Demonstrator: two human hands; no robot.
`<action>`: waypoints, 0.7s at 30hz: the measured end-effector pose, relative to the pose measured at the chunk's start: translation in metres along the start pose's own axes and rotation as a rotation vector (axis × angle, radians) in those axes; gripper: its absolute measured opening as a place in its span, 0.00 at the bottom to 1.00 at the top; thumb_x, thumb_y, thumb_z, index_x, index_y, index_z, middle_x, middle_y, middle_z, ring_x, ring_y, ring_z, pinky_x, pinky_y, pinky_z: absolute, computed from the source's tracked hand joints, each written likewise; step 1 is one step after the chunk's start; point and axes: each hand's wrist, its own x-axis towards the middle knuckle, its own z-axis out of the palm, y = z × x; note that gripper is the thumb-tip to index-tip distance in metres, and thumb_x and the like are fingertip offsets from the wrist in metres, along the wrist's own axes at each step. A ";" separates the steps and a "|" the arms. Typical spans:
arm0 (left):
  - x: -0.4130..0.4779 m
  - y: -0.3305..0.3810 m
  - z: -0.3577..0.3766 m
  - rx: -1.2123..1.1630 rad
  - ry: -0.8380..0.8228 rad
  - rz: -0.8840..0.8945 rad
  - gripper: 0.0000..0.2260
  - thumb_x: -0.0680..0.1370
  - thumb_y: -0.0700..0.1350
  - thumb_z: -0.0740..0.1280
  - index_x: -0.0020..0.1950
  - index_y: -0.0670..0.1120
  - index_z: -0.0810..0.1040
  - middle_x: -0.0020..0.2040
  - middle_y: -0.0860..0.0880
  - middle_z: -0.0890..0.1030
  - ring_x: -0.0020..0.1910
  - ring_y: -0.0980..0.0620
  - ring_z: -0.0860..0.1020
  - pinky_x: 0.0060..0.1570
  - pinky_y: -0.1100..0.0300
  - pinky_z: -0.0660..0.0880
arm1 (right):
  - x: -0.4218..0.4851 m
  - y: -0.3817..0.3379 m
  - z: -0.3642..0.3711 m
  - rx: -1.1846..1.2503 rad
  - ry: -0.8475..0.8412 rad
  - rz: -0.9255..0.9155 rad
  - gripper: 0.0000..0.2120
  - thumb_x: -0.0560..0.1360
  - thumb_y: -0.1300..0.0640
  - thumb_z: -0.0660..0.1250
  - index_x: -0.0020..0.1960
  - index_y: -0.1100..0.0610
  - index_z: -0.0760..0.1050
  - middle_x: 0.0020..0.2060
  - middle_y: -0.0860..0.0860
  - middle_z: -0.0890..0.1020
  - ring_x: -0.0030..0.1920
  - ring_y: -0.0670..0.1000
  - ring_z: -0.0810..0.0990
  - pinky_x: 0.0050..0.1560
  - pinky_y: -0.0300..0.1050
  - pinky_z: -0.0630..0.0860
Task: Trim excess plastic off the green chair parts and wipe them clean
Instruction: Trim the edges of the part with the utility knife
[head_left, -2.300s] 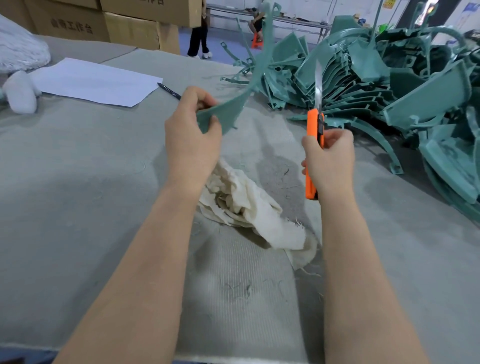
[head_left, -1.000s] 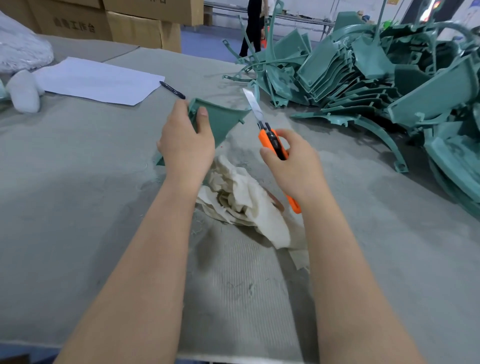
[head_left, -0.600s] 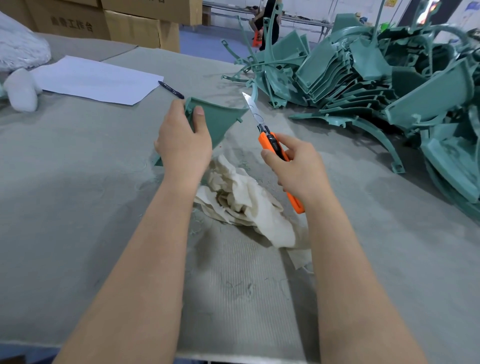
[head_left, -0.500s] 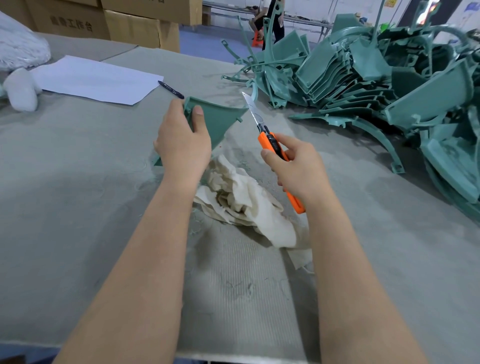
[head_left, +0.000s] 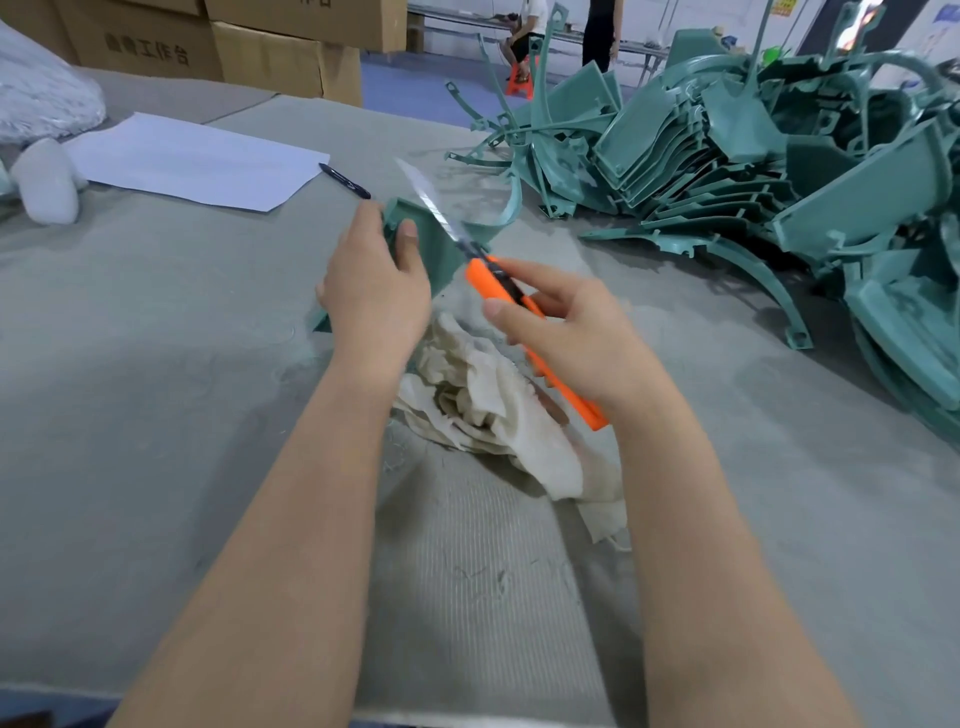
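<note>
On the grey table, the left hand grips a green chair part stood on edge. The right hand is wrapped round an orange knife, its blade crossing the part's upper edge. A crumpled cloth lies just nearer. More green parts are heaped far right. The cardboard boxes at far left are closed, so I cannot tell what they hold.

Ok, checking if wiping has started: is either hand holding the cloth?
No, the cloth lies on the table; the left hand grips a green part, the right hand the orange knife.
</note>
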 end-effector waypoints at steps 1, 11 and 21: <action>0.000 0.001 0.001 -0.001 -0.003 -0.009 0.04 0.82 0.45 0.56 0.52 0.45 0.68 0.53 0.43 0.78 0.54 0.39 0.74 0.59 0.44 0.70 | 0.000 -0.004 0.006 0.032 -0.033 -0.037 0.16 0.76 0.54 0.69 0.62 0.41 0.76 0.32 0.35 0.81 0.33 0.37 0.78 0.35 0.28 0.72; -0.002 0.001 0.002 0.021 0.013 0.026 0.06 0.83 0.46 0.55 0.50 0.45 0.64 0.47 0.44 0.73 0.51 0.39 0.73 0.55 0.47 0.68 | 0.006 0.015 -0.005 -0.234 0.237 0.110 0.15 0.79 0.46 0.61 0.65 0.47 0.72 0.36 0.41 0.74 0.42 0.50 0.77 0.44 0.47 0.74; -0.002 0.001 0.001 0.015 0.014 0.029 0.06 0.83 0.45 0.55 0.48 0.45 0.63 0.44 0.47 0.70 0.49 0.40 0.73 0.54 0.48 0.68 | 0.006 0.019 -0.003 -0.170 0.181 0.122 0.05 0.80 0.45 0.60 0.52 0.41 0.74 0.30 0.47 0.74 0.32 0.50 0.76 0.38 0.55 0.79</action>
